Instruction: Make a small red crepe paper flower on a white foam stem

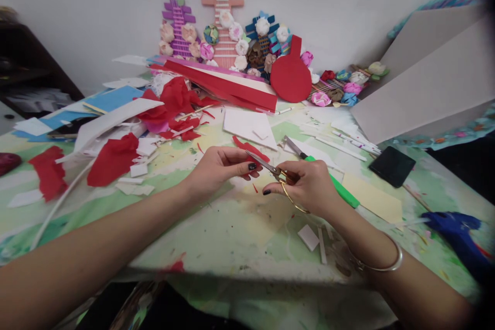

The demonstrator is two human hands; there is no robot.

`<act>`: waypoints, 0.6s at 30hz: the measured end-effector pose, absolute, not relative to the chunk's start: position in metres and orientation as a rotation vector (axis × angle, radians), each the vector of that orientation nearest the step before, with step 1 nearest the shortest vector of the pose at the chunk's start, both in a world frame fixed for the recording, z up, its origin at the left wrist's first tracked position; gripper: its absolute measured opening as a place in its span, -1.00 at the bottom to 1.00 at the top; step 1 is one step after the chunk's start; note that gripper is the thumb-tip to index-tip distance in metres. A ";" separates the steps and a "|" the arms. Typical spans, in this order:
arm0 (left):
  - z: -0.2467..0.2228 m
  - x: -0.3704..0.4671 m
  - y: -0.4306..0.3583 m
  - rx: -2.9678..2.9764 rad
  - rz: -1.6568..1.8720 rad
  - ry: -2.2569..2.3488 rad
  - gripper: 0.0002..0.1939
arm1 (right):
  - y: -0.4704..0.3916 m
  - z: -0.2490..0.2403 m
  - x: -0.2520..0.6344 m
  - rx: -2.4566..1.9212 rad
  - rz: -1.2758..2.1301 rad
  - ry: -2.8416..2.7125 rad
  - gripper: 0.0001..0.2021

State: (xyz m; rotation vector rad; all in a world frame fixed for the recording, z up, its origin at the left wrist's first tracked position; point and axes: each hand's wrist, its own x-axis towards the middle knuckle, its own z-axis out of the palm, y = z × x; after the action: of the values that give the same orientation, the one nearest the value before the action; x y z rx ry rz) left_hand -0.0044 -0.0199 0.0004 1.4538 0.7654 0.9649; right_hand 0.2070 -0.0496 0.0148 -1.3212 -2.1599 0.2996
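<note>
My right hand (309, 183) grips a pair of scissors (270, 167) with gold-coloured handles, thumb and fingers at the loops. The narrow blades point left and reach the fingertips of my left hand (230, 164). That hand is closed in a pinch at the blade tips; whatever lies between its fingers is too small or hidden to make out. Just behind the blades is a curved red strip (251, 148); I cannot tell whether it lies on the table or is held. A tiny red sliver (255, 188) shows below the blades.
A green-handled knife (344, 188) lies beside my right hand. A blue glue gun (452, 221) and a black square (392, 166) are at the right. Red scraps (114, 160) and white offcuts cover the left. At the back stand a red paddle-shaped piece (291, 80) and flower-covered crafts.
</note>
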 end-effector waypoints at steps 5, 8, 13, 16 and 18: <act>0.000 -0.005 -0.020 1.397 0.947 0.746 -0.83 | -0.049 0.015 0.208 -1.328 0.277 -2.138 -0.51; -0.001 -0.003 -0.020 1.288 0.959 0.701 -0.79 | -0.046 0.014 0.210 -1.384 0.267 -2.040 -0.50; 0.001 0.000 -0.021 1.053 1.014 0.613 -0.76 | -0.045 0.014 0.209 -1.414 0.328 -1.982 -0.57; 0.000 0.000 -0.020 0.967 1.046 0.567 -0.75 | -0.049 0.014 0.203 -1.415 0.372 -2.016 -0.60; 0.000 -0.001 -0.020 0.914 1.064 0.576 -0.75 | -0.052 0.014 0.198 -1.401 0.397 -2.037 -0.61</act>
State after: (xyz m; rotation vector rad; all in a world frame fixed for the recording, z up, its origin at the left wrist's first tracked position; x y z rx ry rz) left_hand -0.0009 -0.0197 -0.0003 0.9137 0.5758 1.0638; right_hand 0.1984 -0.0522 0.0135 -1.4014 -2.0366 0.3965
